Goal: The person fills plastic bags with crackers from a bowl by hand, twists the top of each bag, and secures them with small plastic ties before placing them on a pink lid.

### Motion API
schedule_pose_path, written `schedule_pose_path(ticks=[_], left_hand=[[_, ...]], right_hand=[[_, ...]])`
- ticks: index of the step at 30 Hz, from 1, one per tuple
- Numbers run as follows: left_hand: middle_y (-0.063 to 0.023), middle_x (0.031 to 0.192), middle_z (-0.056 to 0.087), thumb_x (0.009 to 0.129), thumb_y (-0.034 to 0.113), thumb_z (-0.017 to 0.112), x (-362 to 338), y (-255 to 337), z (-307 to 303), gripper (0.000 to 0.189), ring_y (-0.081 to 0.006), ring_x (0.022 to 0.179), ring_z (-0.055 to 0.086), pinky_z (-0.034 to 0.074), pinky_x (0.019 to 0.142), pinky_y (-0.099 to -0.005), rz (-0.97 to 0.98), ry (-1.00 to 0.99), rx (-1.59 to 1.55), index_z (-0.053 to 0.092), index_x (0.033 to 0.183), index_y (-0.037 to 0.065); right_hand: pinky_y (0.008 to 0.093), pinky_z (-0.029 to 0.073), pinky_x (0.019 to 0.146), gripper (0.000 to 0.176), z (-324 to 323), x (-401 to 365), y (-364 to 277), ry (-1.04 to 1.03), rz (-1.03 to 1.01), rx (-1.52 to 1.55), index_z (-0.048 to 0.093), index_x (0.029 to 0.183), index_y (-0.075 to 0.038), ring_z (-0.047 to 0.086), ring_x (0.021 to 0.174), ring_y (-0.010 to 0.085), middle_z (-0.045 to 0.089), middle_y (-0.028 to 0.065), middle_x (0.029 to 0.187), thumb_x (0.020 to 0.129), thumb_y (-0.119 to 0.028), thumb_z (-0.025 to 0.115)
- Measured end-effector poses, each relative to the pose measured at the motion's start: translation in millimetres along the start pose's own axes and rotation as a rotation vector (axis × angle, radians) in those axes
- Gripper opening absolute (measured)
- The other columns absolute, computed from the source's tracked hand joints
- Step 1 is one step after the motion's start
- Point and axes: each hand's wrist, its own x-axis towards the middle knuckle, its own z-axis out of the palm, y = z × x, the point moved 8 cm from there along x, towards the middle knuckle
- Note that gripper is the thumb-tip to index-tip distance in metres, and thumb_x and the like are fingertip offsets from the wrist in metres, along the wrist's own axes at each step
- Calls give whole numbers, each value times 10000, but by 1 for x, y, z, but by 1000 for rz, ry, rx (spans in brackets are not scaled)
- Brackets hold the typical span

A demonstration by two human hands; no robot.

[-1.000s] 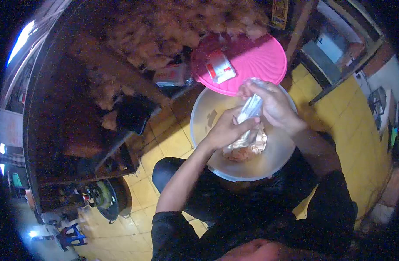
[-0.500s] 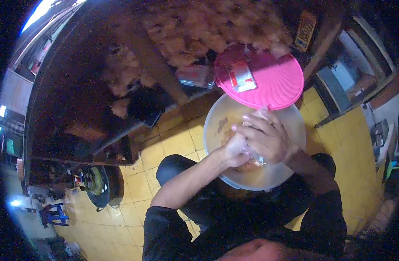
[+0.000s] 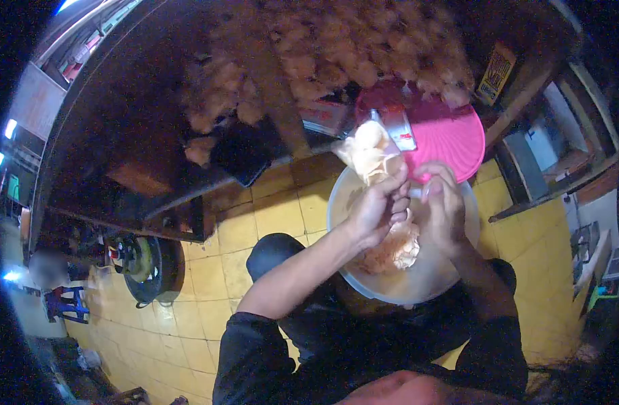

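My left hand [image 3: 382,210] is wrapped tightly around a clear plastic bag [image 3: 371,154], which bulges above the fist with a pale cream-coloured paste. Close to its right, my right hand [image 3: 446,206] has curled fingers, with the thumb and fingertips drawn together; what they pinch, I cannot tell. Both hands are over a large translucent tub [image 3: 458,263] set between my legs. In the tub lies a pale creamy lump [image 3: 405,246] beside a brownish, crumbly mass [image 3: 378,258].
A pink ribbed lid [image 3: 451,138] lies beyond the tub with a red-and-white packet [image 3: 402,131] on it. Many brown pieces [image 3: 336,61] cover the dark wooden table, near a yellow-lettered box [image 3: 496,73]. A dark basin [image 3: 151,277] stands on the yellow tiled floor [image 3: 276,219].
The hands were clasped together over the tub and are now apart. My left hand has brought the paste-filled bag up into view, and the creamy lump in the tub shows more.
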Motion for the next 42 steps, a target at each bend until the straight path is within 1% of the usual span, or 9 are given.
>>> schedule_pose_path(ticks=[3,9,12,14,17,24,27,34,42], left_hand=[[58,653,334,993,291,496,-3,-6,6,259,-62,514,260,234,479,-214,-154,-42,-29,463,797,125],[39,649,395,1023,249,423,-9,13,28,172,-69,501,311,268,465,-240,70,-62,-69,474,950,101],[36,588,398,1002,349,469,-5,10,2,259,-74,478,327,292,457,-241,47,64,297,513,914,110],[34,575,406,995,361,484,-3,1,-9,280,-72,482,353,299,455,-242,-101,86,420,532,870,115],[21,586,468,986,354,496,-10,-7,-11,336,-70,507,434,319,461,-244,-277,101,720,577,765,115],[-217,754,601,898,161,495,-15,24,30,173,-405,737,595,464,661,-508,505,63,1844,579,882,11],[-196,783,598,889,132,538,-22,34,48,133,-372,714,606,468,630,-467,795,10,1831,589,876,9],[-41,739,505,840,67,679,-13,37,32,102,-118,639,481,402,597,-272,650,-38,1350,605,867,2],[24,887,540,859,27,686,-11,34,22,118,-44,743,482,403,636,-207,597,7,899,610,949,34]], right_hand=[[292,432,728,418,10,-16,57,-4,668,719,473,794,-65,533,731,166,517,52,728,1023,-400,377],[252,404,618,264,-1,3,27,-55,569,1026,524,944,-49,488,640,111,472,-1,651,1019,-291,449],[291,446,690,119,-12,10,19,-141,391,403,579,915,-58,545,712,161,573,52,739,933,-175,579],[338,476,760,74,-17,12,-26,-115,-354,-425,615,818,-77,614,829,234,651,84,881,769,-112,658],[381,483,774,106,-5,12,-64,-202,-653,-480,630,770,-85,638,912,292,678,72,905,668,-104,654],[385,472,747,51,-6,10,-13,-157,-293,-275,646,806,-67,651,825,284,675,103,817,755,-73,641],[370,476,723,46,-8,11,0,-111,-103,-166,651,824,-51,645,795,272,663,110,795,806,-93,659],[265,519,740,118,-10,9,24,51,362,608,659,904,20,623,829,116,660,48,877,851,-76,704],[271,518,803,176,-12,6,13,-53,223,493,676,1032,39,631,891,145,666,96,992,878,-43,660]])
